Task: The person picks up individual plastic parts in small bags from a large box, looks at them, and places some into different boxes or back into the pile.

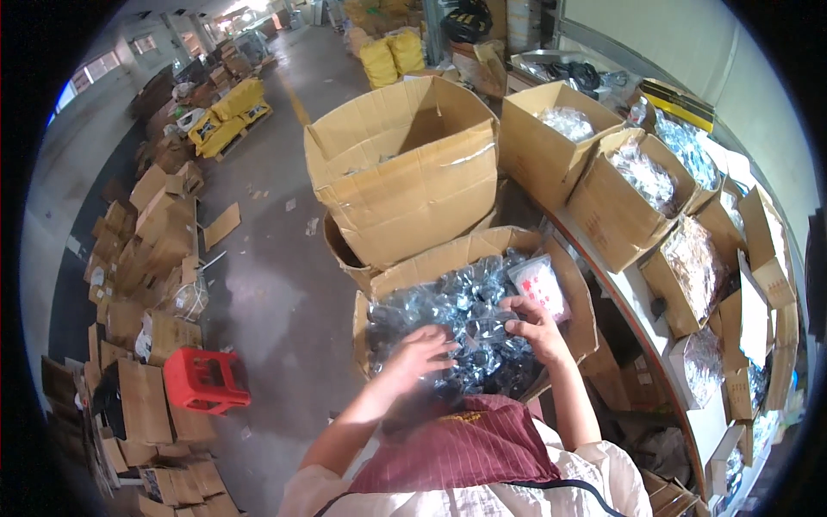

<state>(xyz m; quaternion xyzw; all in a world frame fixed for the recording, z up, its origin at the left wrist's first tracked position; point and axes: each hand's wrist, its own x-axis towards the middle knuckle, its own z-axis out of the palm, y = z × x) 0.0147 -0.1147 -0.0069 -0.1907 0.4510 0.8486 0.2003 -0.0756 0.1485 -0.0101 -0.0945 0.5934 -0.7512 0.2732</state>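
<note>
A cardboard box [422, 274] right in front of me is filled with small clear plastic bags [469, 297] holding dark and bluish pieces too small to make out. Over the left part of the pile lies my left hand [424, 351], its fingers stretched out and slightly blurred. At the pile's right side is my right hand [538, 332], with thumb and forefinger apart and no grip on a bag that I can see. Just beyond it, a flat white packet with red print [539, 284] leans near the box's right wall.
A larger open carton [413, 202] stands directly behind the box. Along the right, a long table [637, 302] bears several cartons of bagged goods [642, 177]. To the left are a red plastic stool [205, 379], stacked cardboard boxes [164, 215] and yellow sacks [228, 116].
</note>
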